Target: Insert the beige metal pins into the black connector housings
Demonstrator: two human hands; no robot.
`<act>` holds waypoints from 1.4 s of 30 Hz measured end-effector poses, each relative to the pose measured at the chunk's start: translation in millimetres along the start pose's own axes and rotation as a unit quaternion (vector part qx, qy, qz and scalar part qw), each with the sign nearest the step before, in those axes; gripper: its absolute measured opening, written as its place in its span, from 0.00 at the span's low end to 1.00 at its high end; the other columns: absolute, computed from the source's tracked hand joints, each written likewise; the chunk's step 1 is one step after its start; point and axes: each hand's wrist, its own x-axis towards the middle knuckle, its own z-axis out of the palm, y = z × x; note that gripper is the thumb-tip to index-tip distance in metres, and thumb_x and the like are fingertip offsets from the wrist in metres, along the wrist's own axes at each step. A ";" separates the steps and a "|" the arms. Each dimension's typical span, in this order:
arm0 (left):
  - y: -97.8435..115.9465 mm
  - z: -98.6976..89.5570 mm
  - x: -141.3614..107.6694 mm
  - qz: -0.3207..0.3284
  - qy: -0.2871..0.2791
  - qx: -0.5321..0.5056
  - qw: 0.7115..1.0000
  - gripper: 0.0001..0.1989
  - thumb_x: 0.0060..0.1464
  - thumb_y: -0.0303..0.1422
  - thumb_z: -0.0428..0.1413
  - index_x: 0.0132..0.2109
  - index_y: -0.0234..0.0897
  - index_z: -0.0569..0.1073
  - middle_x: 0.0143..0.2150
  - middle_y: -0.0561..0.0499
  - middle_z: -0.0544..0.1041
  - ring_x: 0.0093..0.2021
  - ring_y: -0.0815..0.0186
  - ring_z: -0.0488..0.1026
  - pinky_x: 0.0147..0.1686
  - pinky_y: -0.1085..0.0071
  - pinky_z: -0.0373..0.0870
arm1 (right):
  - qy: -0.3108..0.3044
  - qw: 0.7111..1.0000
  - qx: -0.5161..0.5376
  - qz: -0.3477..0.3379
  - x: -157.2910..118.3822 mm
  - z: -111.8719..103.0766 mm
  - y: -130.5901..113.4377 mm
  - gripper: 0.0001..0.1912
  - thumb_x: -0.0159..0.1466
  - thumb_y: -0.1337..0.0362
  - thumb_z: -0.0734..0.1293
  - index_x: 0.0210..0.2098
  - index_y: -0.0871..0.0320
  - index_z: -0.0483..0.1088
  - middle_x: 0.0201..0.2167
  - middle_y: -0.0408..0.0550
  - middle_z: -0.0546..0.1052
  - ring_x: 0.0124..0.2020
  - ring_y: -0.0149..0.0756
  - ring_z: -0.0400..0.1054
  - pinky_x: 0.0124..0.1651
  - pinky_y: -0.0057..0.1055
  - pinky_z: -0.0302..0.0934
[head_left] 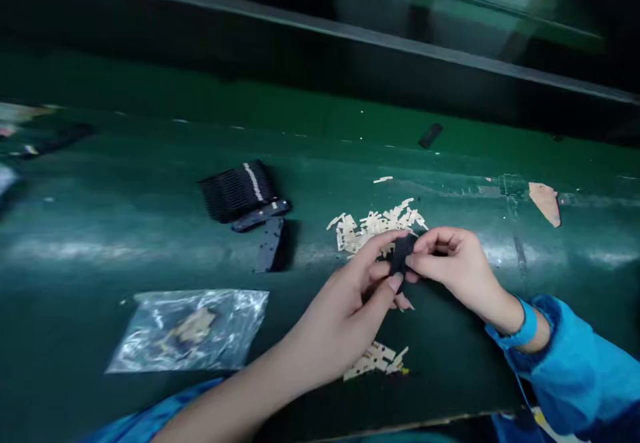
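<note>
Both hands (350, 306) (457, 269) curled at apparent strip (399, 256)

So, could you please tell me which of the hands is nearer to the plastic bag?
The left. The left hand is to the right of the plastic bag, holding a black piece; the right hand is farther right, beyond the left one.

We list: one loose, bright-blue right sleeve (580, 363); one blue right wristband (523, 331), with thin cord (522, 389); one blue left sleeve (160, 415), partly visible; left hand (343, 313) and right hand (457, 269), both bare.
</note>
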 end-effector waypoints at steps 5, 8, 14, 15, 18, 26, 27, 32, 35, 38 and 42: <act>1.3 2.3 -0.5 0.009 0.001 -0.004 1.000 0.24 0.70 0.32 0.50 0.70 0.40 0.60 0.38 0.51 0.81 0.37 0.62 0.81 0.44 0.64 0.76 | -0.013 1.000 -0.019 -0.011 0.0 -3.2 2.7 0.14 0.46 0.66 0.82 0.26 0.57 0.74 0.19 0.40 0.78 0.22 0.31 0.74 0.30 0.28 0.66; 1.0 2.6 0.1 0.012 0.004 -0.008 1.000 0.25 0.70 0.31 0.50 0.71 0.40 0.59 0.38 0.51 0.81 0.37 0.62 0.81 0.44 0.63 0.77 | -0.015 0.999 -0.027 -0.028 0.2 -4.7 5.8 0.12 0.48 0.67 0.80 0.27 0.57 0.75 0.21 0.39 0.78 0.23 0.31 0.75 0.30 0.29 0.66; -2.3 2.2 1.2 0.007 0.003 -0.006 1.000 0.26 0.71 0.32 0.50 0.72 0.41 0.58 0.38 0.50 0.82 0.38 0.61 0.81 0.45 0.62 0.76 | -0.012 0.997 -0.061 -0.050 1.1 -5.9 9.5 0.11 0.50 0.67 0.78 0.29 0.57 0.74 0.23 0.39 0.77 0.26 0.31 0.74 0.32 0.30 0.65; -2.5 2.0 1.2 0.006 0.002 -0.007 1.000 0.26 0.71 0.32 0.50 0.72 0.41 0.58 0.38 0.50 0.82 0.38 0.61 0.81 0.45 0.62 0.76 | -0.014 0.997 -0.064 -0.051 1.0 -6.0 9.7 0.10 0.50 0.67 0.78 0.29 0.57 0.74 0.23 0.39 0.77 0.26 0.32 0.74 0.33 0.31 0.65; -2.3 1.2 1.0 0.000 0.001 -0.012 1.000 0.26 0.71 0.32 0.51 0.72 0.41 0.58 0.39 0.50 0.82 0.38 0.60 0.81 0.45 0.62 0.76 | -0.015 0.996 -0.072 -0.057 0.3 -6.4 10.4 0.10 0.51 0.66 0.78 0.29 0.56 0.74 0.24 0.40 0.77 0.27 0.33 0.74 0.34 0.32 0.65; -0.9 -0.1 -3.0 0.016 -0.006 -0.033 0.999 0.26 0.71 0.32 0.51 0.72 0.41 0.59 0.38 0.51 0.81 0.37 0.62 0.80 0.46 0.63 0.77 | -0.027 0.995 -0.051 -0.077 -0.5 -6.9 8.2 0.13 0.51 0.66 0.80 0.31 0.56 0.75 0.24 0.37 0.75 0.26 0.32 0.73 0.33 0.31 0.64; -0.3 -0.1 -3.5 0.020 -0.006 -0.035 0.999 0.26 0.71 0.32 0.51 0.72 0.42 0.59 0.38 0.51 0.81 0.37 0.63 0.80 0.45 0.63 0.77 | -0.045 0.995 -0.047 -0.075 -0.8 -7.2 7.4 0.11 0.52 0.65 0.80 0.30 0.57 0.75 0.23 0.38 0.76 0.25 0.31 0.73 0.34 0.31 0.64; 0.3 -0.2 -3.9 0.037 -0.009 -0.037 0.999 0.25 0.71 0.31 0.51 0.72 0.42 0.60 0.40 0.51 0.80 0.36 0.64 0.80 0.44 0.65 0.78 | -0.087 0.993 -0.037 -0.071 -2.6 -9.4 6.6 0.08 0.60 0.62 0.76 0.27 0.57 0.76 0.20 0.41 0.79 0.23 0.29 0.70 0.33 0.29 0.63; -1.2 -0.7 -3.5 0.040 -0.018 -0.033 0.998 0.25 0.71 0.30 0.51 0.71 0.42 0.61 0.40 0.51 0.81 0.36 0.65 0.80 0.44 0.65 0.78 | -0.087 0.994 -0.030 -0.065 -3.3 -9.8 7.0 0.10 0.60 0.60 0.76 0.27 0.57 0.76 0.20 0.41 0.79 0.22 0.29 0.69 0.32 0.29 0.63; -1.0 -1.7 -3.2 0.043 -0.028 -0.031 0.998 0.25 0.71 0.30 0.51 0.71 0.42 0.61 0.41 0.50 0.80 0.36 0.64 0.80 0.44 0.65 0.78 | -0.090 0.993 -0.030 -0.065 -3.5 -9.2 5.9 0.11 0.61 0.60 0.76 0.25 0.57 0.76 0.20 0.42 0.79 0.22 0.29 0.69 0.32 0.29 0.63; 1.7 -2.9 -2.8 0.039 -0.043 -0.039 0.998 0.25 0.71 0.31 0.51 0.71 0.42 0.62 0.41 0.51 0.79 0.36 0.64 0.80 0.43 0.65 0.78 | -0.075 0.992 -0.056 -0.087 -3.4 -8.9 3.7 0.14 0.62 0.61 0.74 0.21 0.57 0.74 0.18 0.41 0.77 0.22 0.29 0.66 0.31 0.29 0.61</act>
